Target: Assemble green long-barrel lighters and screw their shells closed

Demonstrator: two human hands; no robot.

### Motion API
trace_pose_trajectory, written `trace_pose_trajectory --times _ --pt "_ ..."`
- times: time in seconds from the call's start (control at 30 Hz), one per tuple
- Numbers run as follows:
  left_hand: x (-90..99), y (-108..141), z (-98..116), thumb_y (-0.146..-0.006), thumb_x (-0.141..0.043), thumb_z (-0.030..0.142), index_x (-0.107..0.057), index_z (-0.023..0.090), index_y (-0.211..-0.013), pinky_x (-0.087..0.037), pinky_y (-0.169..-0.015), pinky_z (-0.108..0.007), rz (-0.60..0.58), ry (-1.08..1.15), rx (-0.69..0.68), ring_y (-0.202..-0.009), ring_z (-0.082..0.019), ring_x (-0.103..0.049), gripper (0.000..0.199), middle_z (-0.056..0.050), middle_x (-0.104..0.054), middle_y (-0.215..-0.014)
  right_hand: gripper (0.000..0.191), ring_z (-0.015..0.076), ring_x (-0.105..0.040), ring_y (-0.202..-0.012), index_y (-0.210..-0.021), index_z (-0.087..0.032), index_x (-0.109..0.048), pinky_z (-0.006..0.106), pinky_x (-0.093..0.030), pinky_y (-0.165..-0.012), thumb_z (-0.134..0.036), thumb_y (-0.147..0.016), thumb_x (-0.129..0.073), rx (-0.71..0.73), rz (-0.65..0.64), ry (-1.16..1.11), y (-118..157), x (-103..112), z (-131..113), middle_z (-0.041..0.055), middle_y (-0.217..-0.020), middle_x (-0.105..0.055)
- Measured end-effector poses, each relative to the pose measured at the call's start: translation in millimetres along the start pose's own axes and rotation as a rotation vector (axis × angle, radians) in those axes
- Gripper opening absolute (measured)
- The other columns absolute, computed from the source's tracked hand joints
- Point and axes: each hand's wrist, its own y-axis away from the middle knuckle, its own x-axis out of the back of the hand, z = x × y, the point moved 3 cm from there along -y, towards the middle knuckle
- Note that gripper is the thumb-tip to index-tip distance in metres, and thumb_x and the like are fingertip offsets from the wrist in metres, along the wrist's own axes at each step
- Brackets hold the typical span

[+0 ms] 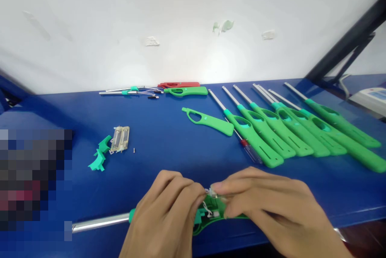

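An opened green lighter body (208,220) lies at the table's front edge, its metal tube (102,222) pointing left. My left hand (169,213) covers the middle of it, fingers closed at a small clear part (212,192). From the right, my right hand (271,201) pinches the same clear part between thumb and fingers, above the open shell. White wires and a small black-and-white piece (213,214) show inside the shell. The undersides of both hands are hidden.
Several green lighters (256,141) lie at the right, beside a screwdriver (251,151). A loose green shell (211,123) lies mid-table. Clear tanks (120,139), teal triggers (98,160) and a screw (134,150) sit left. Tubes (117,93) and a red shell (181,84) are near the wall.
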Motion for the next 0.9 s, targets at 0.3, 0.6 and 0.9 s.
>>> trace_pose_trajectory --times 0.3,0.6,0.9 --pt "1.3 7.1 -5.4 -0.099 -0.056 -0.003 -0.068 0.019 -0.112 -0.054 -0.087 -0.035 -0.003 -0.009 -0.007 -0.09 -0.02 -0.063 0.028 -0.003 -0.076 -0.098 0.035 0.017 -0.082 -0.095 -0.096 -0.024 -0.078 0.024 -0.067 -0.083 0.004 -0.093 -0.058 0.027 0.0 0.009 1.5 0.1 -1.1 0.0023 -0.109 -0.085" --pt "1.5 2.8 -4.8 -0.102 -0.061 0.007 -0.067 0.023 -0.114 -0.052 -0.087 -0.036 0.014 -0.038 0.069 -0.093 -0.021 -0.064 0.021 0.0 -0.077 -0.101 0.028 0.0093 -0.08 -0.093 -0.099 -0.027 -0.078 0.012 -0.063 -0.087 -0.002 -0.095 -0.067 -0.101 0.126 -0.004 7.0 0.7 1.3 -0.0038 -0.113 -0.081" --pt "0.0 1.6 -1.0 -0.101 -0.056 -0.002 -0.063 0.019 -0.11 -0.052 -0.087 -0.035 -0.004 -0.047 -0.009 -0.089 -0.019 -0.065 0.023 0.0 -0.077 -0.096 0.028 0.0091 -0.081 -0.091 -0.095 -0.024 -0.077 0.011 -0.063 -0.087 0.002 -0.094 -0.066 -0.068 0.086 -0.032 3.6 0.1 0.0 -0.0037 -0.109 -0.083"
